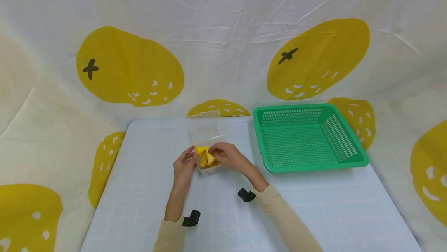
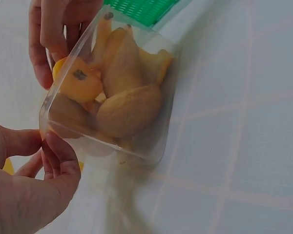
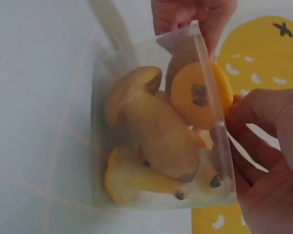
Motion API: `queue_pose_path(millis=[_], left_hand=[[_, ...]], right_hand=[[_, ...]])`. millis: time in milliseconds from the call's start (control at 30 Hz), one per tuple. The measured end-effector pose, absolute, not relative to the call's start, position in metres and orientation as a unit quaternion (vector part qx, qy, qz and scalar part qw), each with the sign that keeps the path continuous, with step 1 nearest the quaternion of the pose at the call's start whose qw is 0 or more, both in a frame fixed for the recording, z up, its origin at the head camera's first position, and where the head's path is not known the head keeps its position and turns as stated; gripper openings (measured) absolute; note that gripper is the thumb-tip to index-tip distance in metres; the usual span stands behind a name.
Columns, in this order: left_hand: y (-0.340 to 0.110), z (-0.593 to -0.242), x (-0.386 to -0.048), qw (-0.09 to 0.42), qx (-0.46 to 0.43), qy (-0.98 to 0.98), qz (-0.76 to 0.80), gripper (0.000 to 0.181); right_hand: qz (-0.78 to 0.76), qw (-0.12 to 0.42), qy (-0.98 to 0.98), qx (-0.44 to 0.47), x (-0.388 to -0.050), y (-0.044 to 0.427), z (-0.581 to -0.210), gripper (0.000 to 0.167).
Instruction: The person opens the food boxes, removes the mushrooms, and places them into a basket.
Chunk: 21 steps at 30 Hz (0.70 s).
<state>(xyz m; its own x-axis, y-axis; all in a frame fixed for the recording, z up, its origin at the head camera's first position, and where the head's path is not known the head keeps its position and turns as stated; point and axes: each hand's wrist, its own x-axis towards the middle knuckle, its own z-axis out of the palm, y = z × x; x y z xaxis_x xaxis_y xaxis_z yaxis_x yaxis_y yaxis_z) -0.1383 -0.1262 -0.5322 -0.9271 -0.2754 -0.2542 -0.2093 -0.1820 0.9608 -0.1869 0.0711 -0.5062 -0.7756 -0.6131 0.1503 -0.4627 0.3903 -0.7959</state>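
A clear plastic box (image 1: pixel 209 171) holds several brown and yellow mushrooms, its hinged lid (image 1: pixel 205 128) standing open at the back. In the left wrist view, my left hand (image 2: pixel 36 178) pinches the box's rim near a corner with thumb and fingers. My right hand (image 1: pixel 230 157) reaches over the box's right side. The right wrist view has its fingertips at the rim, pinching a yellow mushroom (image 3: pixel 190 97) that lies on top. Below that, a thick brown mushroom (image 3: pixel 158 131) and a trumpet-shaped one (image 3: pixel 132 178) show through the wall. The right fingertips are partly hidden.
A green plastic basket (image 1: pixel 279 168) with slotted walls stands to the right of the box on the pale checked table (image 1: pixel 139 190). Behind the table hangs a white cloth (image 1: pixel 223 69) printed with large yellow fruits.
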Motion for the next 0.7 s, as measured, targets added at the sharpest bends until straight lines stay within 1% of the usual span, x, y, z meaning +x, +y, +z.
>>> queue_pose_path(millis=[167,267,500,700], left_hand=[[-0.1263,-0.5333,-0.1381,0.023,0.193,-0.641,-0.743,0.039],[-0.1268,-0.5354,-0.1392,0.023,0.195,-0.644,-0.740,0.038],[-0.1260,-0.5347,-0.1395,0.023,0.201,-0.645,-0.737,0.038],[-0.1266,-0.5305,-0.1422,-0.004,0.205,-0.645,-0.736,0.040]], right_hand=[[-0.442,0.079,0.818,-0.359,-0.1849,0.0738,-0.5105,0.018],[-0.433,0.096,0.821,-0.359,-0.1841,0.0754,-0.5083,0.016],[-0.432,0.087,0.808,-0.392,-0.1842,0.0799,-0.5049,0.018],[-0.419,0.084,0.815,-0.391,-0.1839,0.0807,-0.5054,0.018]])
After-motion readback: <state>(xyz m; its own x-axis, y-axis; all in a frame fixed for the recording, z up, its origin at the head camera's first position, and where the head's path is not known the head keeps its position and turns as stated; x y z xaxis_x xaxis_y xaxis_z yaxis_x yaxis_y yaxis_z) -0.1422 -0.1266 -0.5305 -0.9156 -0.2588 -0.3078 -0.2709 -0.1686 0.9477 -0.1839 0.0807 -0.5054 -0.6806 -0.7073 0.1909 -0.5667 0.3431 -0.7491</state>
